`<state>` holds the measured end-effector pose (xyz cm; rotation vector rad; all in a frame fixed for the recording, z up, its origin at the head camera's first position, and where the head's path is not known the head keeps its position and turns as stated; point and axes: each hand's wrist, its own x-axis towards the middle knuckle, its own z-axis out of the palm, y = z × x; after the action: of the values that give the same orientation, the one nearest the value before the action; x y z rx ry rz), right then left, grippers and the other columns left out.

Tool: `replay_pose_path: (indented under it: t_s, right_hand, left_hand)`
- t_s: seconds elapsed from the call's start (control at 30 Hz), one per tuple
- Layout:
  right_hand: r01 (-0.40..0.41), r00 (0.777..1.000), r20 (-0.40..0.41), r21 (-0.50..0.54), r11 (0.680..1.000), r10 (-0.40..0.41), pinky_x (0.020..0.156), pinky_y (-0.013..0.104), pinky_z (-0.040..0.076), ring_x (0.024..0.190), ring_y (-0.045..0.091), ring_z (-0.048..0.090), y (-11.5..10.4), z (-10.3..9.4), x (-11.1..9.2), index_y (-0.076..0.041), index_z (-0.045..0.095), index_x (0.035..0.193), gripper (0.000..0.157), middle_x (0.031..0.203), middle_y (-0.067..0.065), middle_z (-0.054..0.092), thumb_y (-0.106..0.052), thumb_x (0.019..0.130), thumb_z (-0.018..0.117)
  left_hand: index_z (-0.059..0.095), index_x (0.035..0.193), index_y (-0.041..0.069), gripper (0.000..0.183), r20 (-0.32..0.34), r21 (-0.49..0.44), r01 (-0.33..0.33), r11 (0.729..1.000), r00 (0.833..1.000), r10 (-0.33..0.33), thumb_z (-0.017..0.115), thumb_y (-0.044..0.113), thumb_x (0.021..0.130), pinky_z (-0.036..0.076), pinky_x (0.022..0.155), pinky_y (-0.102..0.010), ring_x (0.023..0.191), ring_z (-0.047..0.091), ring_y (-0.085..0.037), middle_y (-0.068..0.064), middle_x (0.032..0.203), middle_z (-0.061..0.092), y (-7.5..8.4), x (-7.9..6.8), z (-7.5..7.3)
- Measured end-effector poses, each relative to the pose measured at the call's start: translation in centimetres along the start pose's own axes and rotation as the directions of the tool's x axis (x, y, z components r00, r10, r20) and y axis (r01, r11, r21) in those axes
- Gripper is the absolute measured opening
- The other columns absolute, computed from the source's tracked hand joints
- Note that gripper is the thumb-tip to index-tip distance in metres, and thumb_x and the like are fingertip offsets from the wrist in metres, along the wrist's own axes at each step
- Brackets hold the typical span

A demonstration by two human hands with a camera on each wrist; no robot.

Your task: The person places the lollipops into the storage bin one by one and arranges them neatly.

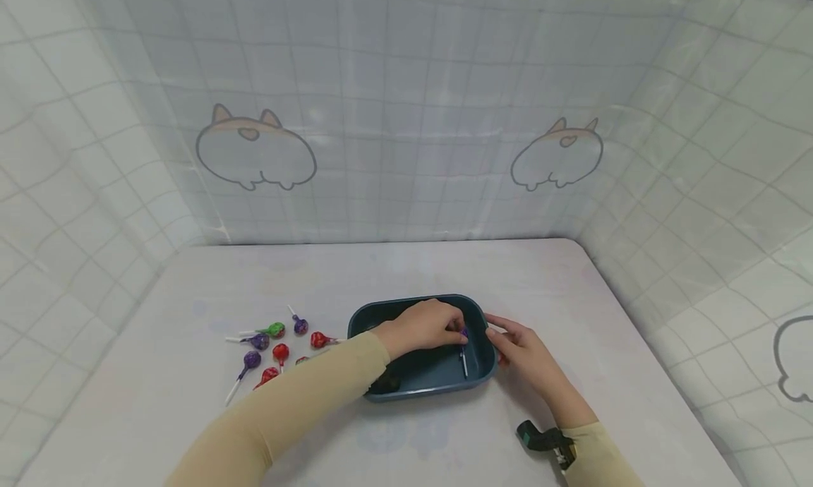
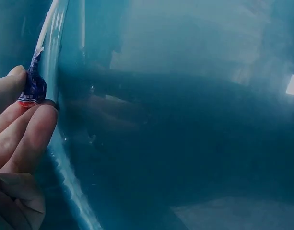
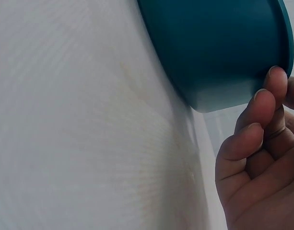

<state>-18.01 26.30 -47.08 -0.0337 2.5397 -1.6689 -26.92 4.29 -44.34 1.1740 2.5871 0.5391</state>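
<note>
My left hand (image 1: 427, 326) reaches into a dark teal plastic tray (image 1: 438, 390). It pinches a purple-wrapped lollipop (image 2: 35, 86) between thumb and fingers, by the tray's right inner wall; the white stick slants down. At the tray's right end, my right hand (image 1: 528, 353) holds the rim. The right wrist view shows its curled fingers (image 3: 254, 112) against the outer wall. A small red wrapped thing (image 1: 503, 359) shows beside the right hand, mostly hidden. Something dark (image 1: 384, 382) lies in the tray's near left corner, partly covered by the left sleeve.
Several lollipops lie left of the tray: purple ones (image 1: 252, 360), a green one (image 1: 276, 329) and red ones (image 1: 281, 353), some partly behind the left sleeve (image 1: 298, 395). The white table (image 1: 419, 268) meets a tiled-pattern curtain (image 1: 406, 155) at the back and sides.
</note>
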Motion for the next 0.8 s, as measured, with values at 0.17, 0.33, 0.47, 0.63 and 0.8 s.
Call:
replay_pose_path:
  t_s: [0.17,0.33,0.47,0.63,0.8]
  right_hand:
    - [0.001,1.000,-0.003,-0.003,1.000,-0.001,0.059,0.035,0.050,0.064,0.025,0.058,0.0,-0.2,0.0,-0.020,0.056,0.140,0.052,0.073,0.009,0.064,-0.048,0.096,0.061]
    - [0.004,1.000,0.005,-0.009,1.000,-0.004,0.059,0.034,0.051,0.065,0.024,0.059,0.3,-0.5,0.1,-0.018,0.056,0.140,0.052,0.074,0.008,0.065,-0.047,0.097,0.060]
    - [0.011,1.000,-0.001,-0.013,1.000,-0.011,0.060,0.033,0.051,0.065,0.024,0.059,0.4,-0.6,0.0,-0.018,0.056,0.140,0.051,0.075,0.008,0.065,-0.045,0.097,0.060]
    - [0.020,1.000,0.009,0.011,1.000,-0.020,0.059,0.033,0.051,0.064,0.024,0.058,0.4,-0.6,0.1,-0.016,0.056,0.140,0.050,0.073,0.008,0.064,-0.042,0.098,0.061]
    - [0.017,1.000,0.025,0.022,1.000,-0.017,0.059,0.033,0.050,0.064,0.024,0.057,0.4,-0.2,0.2,-0.019,0.055,0.141,0.051,0.071,0.008,0.064,-0.045,0.097,0.061]
  left_hand:
    - [0.072,0.100,0.025,0.021,-0.004,0.007,0.008,1.000,1.000,-0.008,0.070,0.044,0.091,0.051,0.070,-0.023,0.077,0.059,0.001,0.016,0.089,0.067,0.4,0.1,0.0]
    - [0.072,0.097,0.026,0.021,0.025,0.046,0.007,0.999,1.000,-0.008,0.070,0.046,0.091,0.050,0.067,-0.023,0.073,0.058,0.000,0.016,0.085,0.065,1.0,0.2,0.0]
    - [0.071,0.095,0.026,0.022,0.034,0.083,-0.011,0.996,0.999,0.009,0.070,0.047,0.090,0.050,0.066,-0.023,0.072,0.057,0.000,0.016,0.085,0.065,1.5,0.6,-0.1]
    - [0.073,0.095,0.025,0.023,0.024,0.096,-0.008,0.995,1.000,0.006,0.070,0.047,0.090,0.051,0.069,-0.024,0.074,0.058,-0.001,0.015,0.086,0.066,1.7,1.0,-0.2]
    - [0.074,0.097,0.024,0.024,0.030,0.076,0.008,0.997,0.999,-0.010,0.071,0.047,0.090,0.052,0.071,-0.024,0.075,0.059,0.000,0.015,0.087,0.067,1.4,1.0,0.1]
